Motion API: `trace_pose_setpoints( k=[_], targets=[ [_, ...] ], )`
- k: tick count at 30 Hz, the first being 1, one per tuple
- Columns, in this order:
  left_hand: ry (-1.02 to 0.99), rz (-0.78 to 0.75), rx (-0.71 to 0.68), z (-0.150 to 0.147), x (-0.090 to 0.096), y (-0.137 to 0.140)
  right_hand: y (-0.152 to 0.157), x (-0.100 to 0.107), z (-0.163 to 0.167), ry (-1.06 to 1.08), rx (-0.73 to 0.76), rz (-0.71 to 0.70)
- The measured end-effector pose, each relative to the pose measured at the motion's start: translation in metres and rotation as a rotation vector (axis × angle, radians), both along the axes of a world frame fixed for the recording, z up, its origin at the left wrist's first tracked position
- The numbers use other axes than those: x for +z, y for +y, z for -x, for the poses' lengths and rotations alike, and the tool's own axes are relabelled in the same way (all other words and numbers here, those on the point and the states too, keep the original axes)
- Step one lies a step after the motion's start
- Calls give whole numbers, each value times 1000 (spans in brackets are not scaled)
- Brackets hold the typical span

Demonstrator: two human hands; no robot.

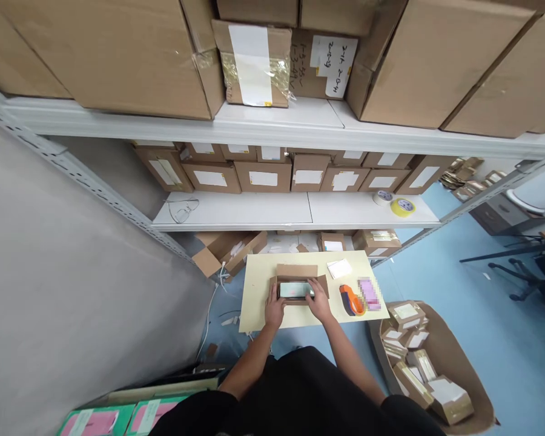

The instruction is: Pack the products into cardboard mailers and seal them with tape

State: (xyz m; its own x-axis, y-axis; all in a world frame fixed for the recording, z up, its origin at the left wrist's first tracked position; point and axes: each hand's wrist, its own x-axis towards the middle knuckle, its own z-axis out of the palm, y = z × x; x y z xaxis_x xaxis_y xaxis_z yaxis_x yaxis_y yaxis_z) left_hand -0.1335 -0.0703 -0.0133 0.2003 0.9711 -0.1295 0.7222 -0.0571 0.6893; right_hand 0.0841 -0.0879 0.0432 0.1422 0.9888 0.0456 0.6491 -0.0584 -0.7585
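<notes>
On a pale yellow table (pixel 263 266) stands a small cardboard box (pixel 297 270) with its flaps raised. Inside it lies a flat, pale green box (pixel 294 290) with a glossy top. My left hand (pixel 274 307) grips the cardboard box at its left end, fingers along the side. The fingers of my right hand (pixel 319 301) curl over the right end of the pale green box, inside the cardboard. An orange and dark blue tape dispenser (pixel 352 301) lies right of my right hand. Beyond it are white paper slips (pixel 340 268) and a blurred pink-purple item (pixel 369 293).
A metal shelf (pixel 236 209) ahead holds labelled cartons (pixel 263 177), tape rolls (pixel 402 207) and eyeglasses (pixel 182 210). An open carton (pixel 229 248) sits on the left below. Right of the table, a large bin (pixel 470 387) contains several taped parcels (pixel 447 396). A grey wall (pixel 91 266) bounds the left.
</notes>
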Motion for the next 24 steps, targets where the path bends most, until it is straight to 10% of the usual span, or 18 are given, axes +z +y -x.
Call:
trace_pose_setpoints(
  k=[13,24],
  targets=[
    [66,-194,393,-10,37,-119,37,25,10,7,553,-207],
    [106,-255,777,5,71,-248,-31,36,91,85,981,-233]
  ],
)
